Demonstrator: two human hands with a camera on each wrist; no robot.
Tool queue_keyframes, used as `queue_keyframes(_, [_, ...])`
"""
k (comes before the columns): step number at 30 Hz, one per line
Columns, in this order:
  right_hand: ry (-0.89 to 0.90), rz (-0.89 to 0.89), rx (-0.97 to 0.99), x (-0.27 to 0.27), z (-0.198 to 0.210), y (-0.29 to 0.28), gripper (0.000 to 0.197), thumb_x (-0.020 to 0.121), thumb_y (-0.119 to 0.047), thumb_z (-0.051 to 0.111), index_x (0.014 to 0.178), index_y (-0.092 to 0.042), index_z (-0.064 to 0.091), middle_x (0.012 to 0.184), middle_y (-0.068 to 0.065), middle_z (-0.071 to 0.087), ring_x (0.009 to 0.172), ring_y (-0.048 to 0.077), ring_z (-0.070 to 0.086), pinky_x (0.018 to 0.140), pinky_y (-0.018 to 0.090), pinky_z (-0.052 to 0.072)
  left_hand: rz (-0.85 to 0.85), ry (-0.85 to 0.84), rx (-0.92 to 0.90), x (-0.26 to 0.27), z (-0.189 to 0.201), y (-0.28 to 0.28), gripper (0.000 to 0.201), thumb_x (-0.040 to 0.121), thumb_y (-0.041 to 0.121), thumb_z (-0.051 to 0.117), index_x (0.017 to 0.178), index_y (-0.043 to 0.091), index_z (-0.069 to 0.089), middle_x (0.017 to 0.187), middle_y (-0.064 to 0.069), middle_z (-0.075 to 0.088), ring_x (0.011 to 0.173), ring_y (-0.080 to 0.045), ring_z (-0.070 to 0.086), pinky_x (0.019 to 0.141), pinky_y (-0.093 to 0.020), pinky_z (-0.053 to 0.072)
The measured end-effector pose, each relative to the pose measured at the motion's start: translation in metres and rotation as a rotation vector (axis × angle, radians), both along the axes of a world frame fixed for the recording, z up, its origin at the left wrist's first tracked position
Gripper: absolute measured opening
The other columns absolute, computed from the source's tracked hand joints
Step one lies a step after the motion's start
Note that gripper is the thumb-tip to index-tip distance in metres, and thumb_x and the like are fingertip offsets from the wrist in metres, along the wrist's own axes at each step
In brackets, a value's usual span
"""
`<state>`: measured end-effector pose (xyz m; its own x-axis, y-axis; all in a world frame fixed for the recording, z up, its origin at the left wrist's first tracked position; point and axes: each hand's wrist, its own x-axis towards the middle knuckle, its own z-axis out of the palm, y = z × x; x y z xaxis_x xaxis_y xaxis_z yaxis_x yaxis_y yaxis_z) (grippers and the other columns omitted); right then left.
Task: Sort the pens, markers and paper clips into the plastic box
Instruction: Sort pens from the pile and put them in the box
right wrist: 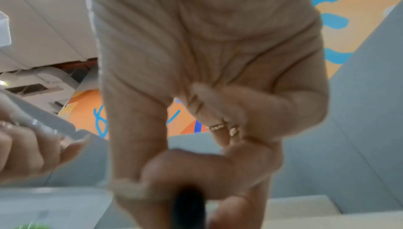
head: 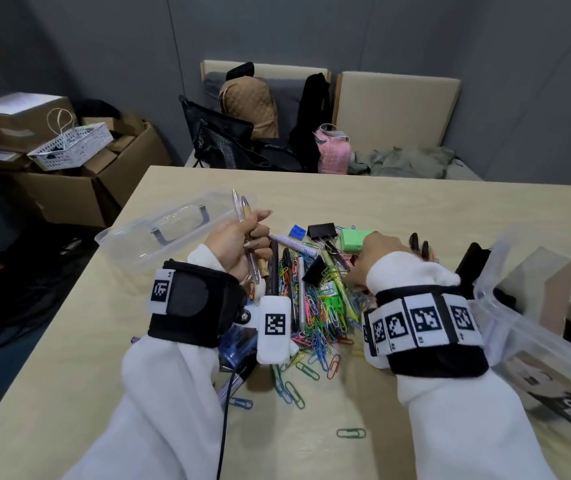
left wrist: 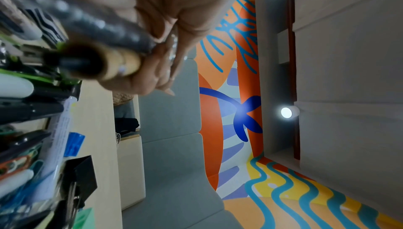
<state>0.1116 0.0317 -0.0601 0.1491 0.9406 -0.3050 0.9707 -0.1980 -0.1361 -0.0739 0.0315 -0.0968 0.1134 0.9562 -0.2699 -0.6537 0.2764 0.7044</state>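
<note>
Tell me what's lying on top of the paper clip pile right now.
On the paper clips lie a white pen, a yellow-green marker and a black binder clip. The wrist cameras and right hand cover the pile's edges.

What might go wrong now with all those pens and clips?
The left hand holds a loose bundle of pens; one might slip out. The right hand digs into the paper clips, so some could scatter, like the stray green clip near the table edge.
</note>
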Motion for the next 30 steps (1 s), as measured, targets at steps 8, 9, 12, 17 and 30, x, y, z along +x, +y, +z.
queue_keyframes(8, [0.108, -0.041, 0.261, 0.014, 0.032, -0.032, 0.017, 0.08, -0.019, 0.07, 0.096, -0.013, 0.072, 0.093, 0.012, 0.065, 0.078, 0.032, 0.056, 0.07, 0.031, 0.046, -0.046, 0.099, 0.043, 0.005, 0.003, -0.004, 0.023, 0.102, 0.011, 0.027, 0.099, 0.008, 0.05, 0.107, -0.014, 0.064, 0.09, -0.02, 0.067, 0.067, -0.038, 0.058])
queue_keyframes(9, [0.12, -0.045, 0.29, 0.013, 0.034, -0.035, 0.015, 0.08, -0.018, 0.07, 0.094, -0.014, 0.073, 0.092, 0.012, 0.066, 0.077, 0.032, 0.054, 0.069, 0.03, 0.045, -0.051, 0.102, 0.049, 0.005, 0.003, -0.004, 0.023, 0.102, 0.01, 0.028, 0.103, 0.007, 0.05, 0.109, -0.014, 0.063, 0.093, -0.022, 0.065, 0.068, -0.039, 0.058])
queue_keyframes(12, [0.141, -0.042, 0.354, 0.009, 0.035, -0.038, 0.013, 0.08, -0.018, 0.069, 0.092, -0.017, 0.074, 0.088, 0.009, 0.066, 0.074, 0.031, 0.053, 0.065, 0.029, 0.042, -0.043, 0.1, 0.054, 0.003, 0.001, -0.003, 0.026, 0.101, 0.009, 0.03, 0.118, 0.004, 0.049, 0.113, -0.014, 0.062, 0.096, -0.021, 0.064, 0.066, -0.04, 0.058])
queue_keyframes(17, [0.126, 0.005, 0.35, 0.001, 0.027, -0.037, 0.014, 0.089, -0.021, 0.059, 0.095, -0.018, 0.071, 0.09, 0.006, 0.065, 0.077, 0.03, 0.053, 0.065, 0.029, 0.04, -0.022, 0.13, 0.024, 0.002, -0.001, 0.001, 0.03, 0.101, 0.008, 0.03, 0.126, 0.004, 0.046, 0.124, -0.016, 0.057, 0.1, -0.024, 0.062, 0.069, -0.045, 0.056])
queue_keyframes(30, [0.307, 0.154, 0.328, -0.024, 0.016, -0.037, 0.012, 0.087, -0.029, 0.066, 0.076, -0.029, 0.061, 0.089, -0.002, 0.071, 0.086, 0.025, 0.065, 0.072, 0.03, 0.051, -0.046, 0.197, 0.02, 0.002, -0.007, 0.003, 0.021, 0.099, 0.008, 0.036, 0.115, 0.004, 0.049, 0.114, -0.013, 0.061, 0.09, -0.024, 0.063, 0.062, -0.043, 0.057])
